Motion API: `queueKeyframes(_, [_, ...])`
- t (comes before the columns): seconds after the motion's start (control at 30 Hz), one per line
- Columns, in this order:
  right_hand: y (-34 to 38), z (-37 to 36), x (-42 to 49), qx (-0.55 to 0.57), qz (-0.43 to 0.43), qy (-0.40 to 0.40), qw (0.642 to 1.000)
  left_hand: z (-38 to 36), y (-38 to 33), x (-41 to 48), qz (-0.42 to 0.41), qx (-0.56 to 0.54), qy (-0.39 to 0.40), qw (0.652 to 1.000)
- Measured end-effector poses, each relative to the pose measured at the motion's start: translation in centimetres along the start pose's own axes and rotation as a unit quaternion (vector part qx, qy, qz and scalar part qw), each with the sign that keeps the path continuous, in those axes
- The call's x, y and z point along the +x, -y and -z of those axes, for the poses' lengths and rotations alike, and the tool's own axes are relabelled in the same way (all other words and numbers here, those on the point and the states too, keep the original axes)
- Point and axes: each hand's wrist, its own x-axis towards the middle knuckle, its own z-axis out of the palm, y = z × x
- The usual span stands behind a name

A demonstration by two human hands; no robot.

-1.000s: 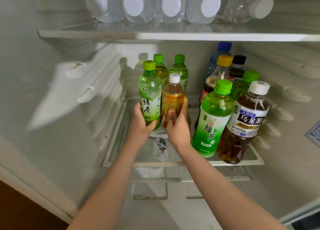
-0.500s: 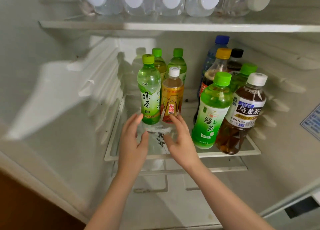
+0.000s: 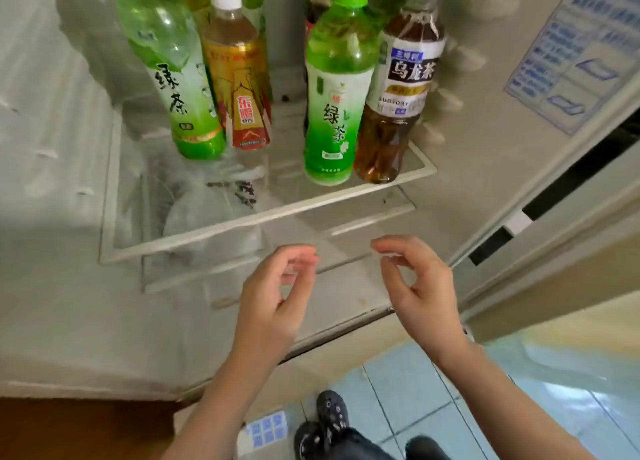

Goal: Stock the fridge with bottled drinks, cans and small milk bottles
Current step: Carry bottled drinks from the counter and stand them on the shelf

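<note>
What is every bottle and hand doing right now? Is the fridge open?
Fridge, open.
Left green tea bottle, standing on the glass shelf, cap out of view.
Orange-labelled bottle, standing, white cap on.
Right green tea bottle, standing, green cap on.
Oolong tea bottle, standing, white cap on.
Left hand, empty, fingers loosely curled.
Right hand, empty, fingers loosely curled.

floor: pale blue tiles (image 3: 398, 390) | lower left: brown wood panel (image 3: 69, 428)
</note>
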Motion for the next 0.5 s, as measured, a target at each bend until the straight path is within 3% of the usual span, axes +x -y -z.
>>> queueKeyframes(0.13, [-4.2,2.1,-6.1,-0.037,-0.121,-0.042,0.991,-4.5,3.6,-2.3,0.093,0.019,0.146,0.985])
queueKeyframes(0.23, [-8.4,3.4,-12.0,-0.086,-0.283,0.015,0.955,-8.0,7.6,-5.1,0.192,0.079,0.270,0.940])
queueKeyframes(0.4, [-14.1,6.1,-25.9,-0.172,-0.533,0.154,0.814,-12.3,14.5,-11.9,0.320,0.217,0.472,0.792])
queueKeyframes(0.5, [-14.2,7.7,-35.1,-0.140,-0.645,0.168,0.732,-12.7,17.1,-16.4,0.297,0.324,0.585,0.681])
